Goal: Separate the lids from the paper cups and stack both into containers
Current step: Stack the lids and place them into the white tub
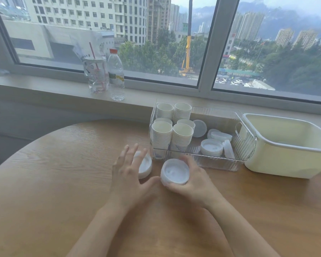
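White paper cups [171, 127] are pretty much all sorted already, from the look of it: there are several tall nested stacks standing upright in the left end of the clear plastic bin [219, 165], no lids on any of them. The right end of the same bin holds the lids, one neat stack of lids [211, 147] plus a few loose ones tipped on edge or leaning behind it, so that side could use tidying.

What's left sits on the wooden table [54, 173] just in front of the bin. The right hand [195, 178] has its fingers curled around a small lid stack [175, 171], holding it just above or on the tabletop, can't tell which. The left hand [130, 173] is spread open with straight fingers, hovering over or lightly touching a second lid pile [145, 166] right beside it.

The cream tub [285, 154] next to the bin looks nearly empty from this angle, though I can't see its whole floor.

So I'd guess we're near the end: no lidded cups visible anywhere, just these two lid piles that need to go into the bin.
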A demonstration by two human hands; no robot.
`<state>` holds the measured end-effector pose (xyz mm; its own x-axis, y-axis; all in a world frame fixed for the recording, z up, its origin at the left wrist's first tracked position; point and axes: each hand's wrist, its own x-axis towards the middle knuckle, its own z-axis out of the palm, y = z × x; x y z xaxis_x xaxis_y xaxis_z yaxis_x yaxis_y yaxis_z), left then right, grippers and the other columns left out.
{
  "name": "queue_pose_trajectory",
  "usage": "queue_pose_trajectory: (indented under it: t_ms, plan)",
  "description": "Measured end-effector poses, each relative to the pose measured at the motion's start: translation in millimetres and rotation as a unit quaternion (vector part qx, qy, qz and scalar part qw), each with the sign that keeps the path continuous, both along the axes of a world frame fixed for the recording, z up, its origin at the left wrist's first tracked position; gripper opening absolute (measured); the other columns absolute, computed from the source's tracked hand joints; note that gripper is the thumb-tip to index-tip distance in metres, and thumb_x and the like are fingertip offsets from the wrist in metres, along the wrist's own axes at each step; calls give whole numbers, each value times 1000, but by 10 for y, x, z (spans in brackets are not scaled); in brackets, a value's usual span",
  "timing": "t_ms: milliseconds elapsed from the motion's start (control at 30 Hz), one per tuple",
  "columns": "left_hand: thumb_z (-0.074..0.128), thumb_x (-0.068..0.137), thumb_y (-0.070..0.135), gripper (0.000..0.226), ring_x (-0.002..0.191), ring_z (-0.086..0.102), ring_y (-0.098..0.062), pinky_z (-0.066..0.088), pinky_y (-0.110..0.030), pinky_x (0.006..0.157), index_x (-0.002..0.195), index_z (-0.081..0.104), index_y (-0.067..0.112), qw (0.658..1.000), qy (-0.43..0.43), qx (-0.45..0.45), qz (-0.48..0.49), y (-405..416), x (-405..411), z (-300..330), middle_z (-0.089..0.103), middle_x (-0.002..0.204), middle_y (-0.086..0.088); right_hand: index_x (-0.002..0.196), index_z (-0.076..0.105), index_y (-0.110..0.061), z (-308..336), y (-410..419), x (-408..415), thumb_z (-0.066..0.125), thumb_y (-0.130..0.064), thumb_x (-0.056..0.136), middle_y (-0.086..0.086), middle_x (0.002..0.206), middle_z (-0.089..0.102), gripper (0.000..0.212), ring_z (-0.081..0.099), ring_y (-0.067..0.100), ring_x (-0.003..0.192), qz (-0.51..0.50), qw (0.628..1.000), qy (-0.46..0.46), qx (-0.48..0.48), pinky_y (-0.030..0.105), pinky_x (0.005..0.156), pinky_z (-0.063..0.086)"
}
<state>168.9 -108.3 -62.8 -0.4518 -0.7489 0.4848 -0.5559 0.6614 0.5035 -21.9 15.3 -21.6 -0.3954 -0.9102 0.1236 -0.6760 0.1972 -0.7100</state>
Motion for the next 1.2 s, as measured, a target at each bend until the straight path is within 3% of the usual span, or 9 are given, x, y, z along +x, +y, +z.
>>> queue_pose_trajectory:
  t_ms: [200, 367, 500, 633, 800, 900, 1033, 1133, 1200]
  plan:
    - [30, 88, 72, 76, 158, 28, -25, 34, -51, 121, 143, 63, 29, 996, -77, 24, -27, -254, 98, -117, 34, 169, 1, 147, 51, -28, -163, -169, 92, 80, -70, 67, -12, 138, 59, 95, 55, 7, 129, -20, 999, 43, -13, 29, 112, 43]
    - [27, 88, 73, 78, 159, 22, -20, 31, -49, 125, 147, 58, 33, 996, -83, 36, -25, -369, 294, -115, 30, 171, 5, 131, 56, -37, -201, -308, 292, 84, -68, 68, -21, 120, 67, 75, 62, 0, 112, -36, 998, 24, -34, 30, 99, 50]
    - [31, 89, 72, 74, 159, 23, -19, 31, -49, 125, 146, 59, 33, 995, -89, 31, -14, -460, 478, -136, 31, 170, 4, 142, 53, -30, -220, -513, 532, 86, -62, 71, -17, 132, 63, 84, 58, 4, 123, -20, 998, 30, -50, 25, 106, 44]
    - [29, 86, 75, 78, 160, 20, -17, 28, -46, 126, 147, 58, 35, 995, -92, 42, 8, -539, 707, -97, 29, 171, 7, 149, 46, -27, -231, -684, 744, 84, -58, 77, -12, 145, 54, 87, 50, 7, 134, 4, 998, 28, -51, 12, 102, 30]
    - [28, 84, 78, 82, 161, 14, -15, 21, -44, 127, 148, 57, 35, 993, -95, 62, 16, -562, 875, -13, 25, 172, 8, 154, 41, -27, -236, -761, 839, 81, -64, 77, -11, 150, 49, 95, 46, 7, 140, 31, 998, 24, -45, 17, 110, 30]
    - [31, 85, 76, 80, 161, 14, -14, 22, -49, 127, 150, 54, 35, 994, -101, 44, 18, -502, 871, 91, 26, 171, 9, 153, 43, -33, -171, -643, 763, 82, -69, 72, -21, 144, 49, 96, 44, -3, 134, 56, 996, 21, -61, 19, 112, 34]
    - [44, 88, 65, 68, 156, 27, -15, 32, -49, 118, 144, 60, 31, 998, -57, -19, -2, -313, 637, 313, 41, 164, 8, 142, 54, -37, -79, -335, 425, 79, -65, 77, -23, 131, 55, 75, 52, -4, 122, 29, 993, 58, -95, 19, 106, 41]
    - [52, 91, 55, 56, 151, 35, -15, 31, -38, 117, 138, 65, 28, 997, -7, -61, -52, -81, 242, 424, 52, 156, 5, 129, 65, -34, -52, -63, 0, 79, -46, 87, -19, 128, 56, 46, 51, 1, 122, -26, 987, 92, -129, 26, 110, 41]
    - [54, 93, 51, 52, 148, 38, -15, 26, -30, 120, 137, 65, 26, 993, 15, -72, -93, 102, -93, 453, 55, 153, 6, 128, 68, -31, -34, 111, -314, 79, -36, 90, -16, 133, 56, 40, 48, 5, 129, -80, 981, 117, -135, 28, 114, 38]
